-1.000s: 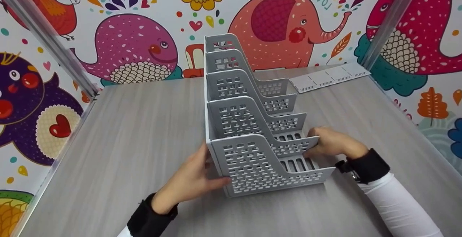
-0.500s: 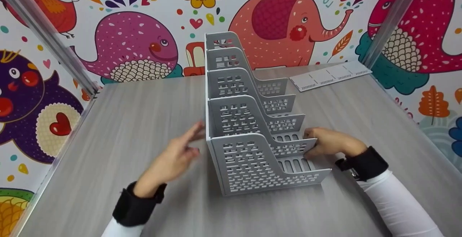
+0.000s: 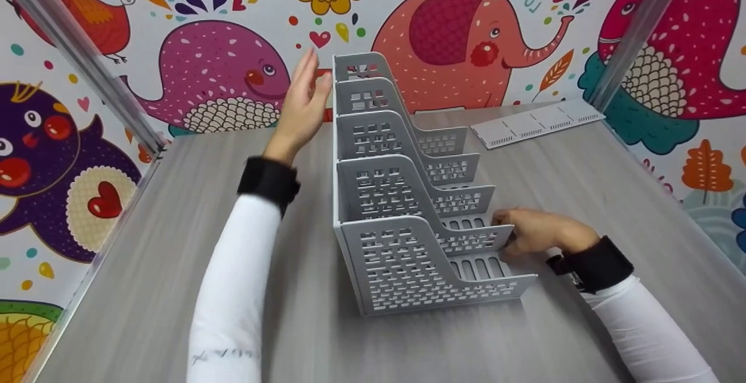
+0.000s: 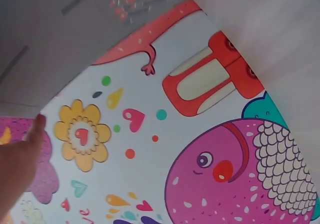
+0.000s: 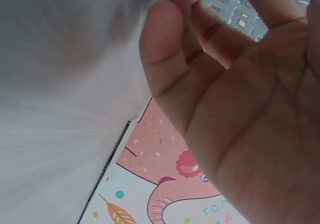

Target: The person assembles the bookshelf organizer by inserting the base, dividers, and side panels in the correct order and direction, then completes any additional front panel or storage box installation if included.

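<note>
A grey plastic desktop file organizer (image 3: 396, 266) stands upright on the table, with several perforated dividers in a row and sloped front edges. My left hand (image 3: 300, 103) is raised beside the far top corner of its tall back panel, fingers extended upward; whether it touches the panel cannot be told. In the left wrist view, part of the panel (image 4: 45, 44) lies above a fingertip. At the low front, my right hand (image 3: 533, 231) holds the end of the second-nearest divider with curled fingers. Its fingertips are partly hidden behind that divider. Curled fingers also show in the right wrist view.
A flat light-grey slotted panel (image 3: 539, 123) lies at the back right of the wood-grain table (image 3: 221, 155). Walls printed with cartoon animals enclose the back and sides, with metal posts (image 3: 635, 33) at the corners.
My left hand has let go of the organizer's near lower corner and moved away along the back panel to its far top end. The right hand stays at the divider's front.
</note>
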Motion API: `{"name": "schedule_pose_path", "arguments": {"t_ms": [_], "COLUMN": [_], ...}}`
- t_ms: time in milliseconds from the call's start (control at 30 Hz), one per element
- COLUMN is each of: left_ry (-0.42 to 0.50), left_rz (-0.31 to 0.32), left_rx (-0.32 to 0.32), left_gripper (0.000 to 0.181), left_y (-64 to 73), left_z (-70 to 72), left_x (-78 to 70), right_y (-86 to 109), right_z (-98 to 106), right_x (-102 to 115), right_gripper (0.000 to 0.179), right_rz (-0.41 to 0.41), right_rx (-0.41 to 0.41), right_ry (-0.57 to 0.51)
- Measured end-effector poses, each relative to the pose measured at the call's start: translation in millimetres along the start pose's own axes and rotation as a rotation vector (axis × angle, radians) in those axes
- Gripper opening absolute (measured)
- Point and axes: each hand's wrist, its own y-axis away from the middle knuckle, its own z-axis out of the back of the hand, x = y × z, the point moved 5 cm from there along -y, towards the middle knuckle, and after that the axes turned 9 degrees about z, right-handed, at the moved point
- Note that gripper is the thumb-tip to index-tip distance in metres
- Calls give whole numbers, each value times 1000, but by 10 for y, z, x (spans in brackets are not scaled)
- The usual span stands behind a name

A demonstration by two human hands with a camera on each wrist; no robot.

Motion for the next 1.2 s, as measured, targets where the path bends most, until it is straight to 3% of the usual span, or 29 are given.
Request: {"name": "schedule_pose_path", "arguments": {"t_ms": [100, 233, 400, 667, 767, 900, 1000, 1067, 1133, 1200], "left_ry": [4, 41, 37, 18, 25, 39, -25, -59, -38, 73], "left_rz": [34, 86, 41, 47, 25, 18, 26, -3, -74, -217], "left_rx": [102, 163, 131, 114, 112, 130, 93, 30, -52, -107], "left_gripper": [60, 58, 57, 57, 58, 58, 58, 58, 57, 62], "left_y": [-234, -360, -340, -206, -256, -250, -160, -22, 206, 507], "left_z": [-89, -150, -138, -129, -175, -201, -170, -141, -106, -95], "left_x": [-61, -45, 18, 137, 228, 217, 183, 127, 49, -48], "right_y": [15, 15, -5, -32, -16, 22, 71, 98, 82, 27], "right_z": [-10, -17, -17, -61, -33, 58, 166, 265, 376, 493], "right_x": [3, 14, 17, 8, 18, 9, -60, -148, -267, -399], "right_gripper": [31, 30, 31, 33, 32, 40, 47, 45, 36, 27], "right_rz": [-11, -8, -18, -16, 7, 69, 94, 56, -10, -94], "right_rx": [6, 2, 5, 46, 68, 128, 165, 145, 65, -47], "right_ry": [-2, -20, -27, -8, 14, 20, -31, -49, -51, -35]}}
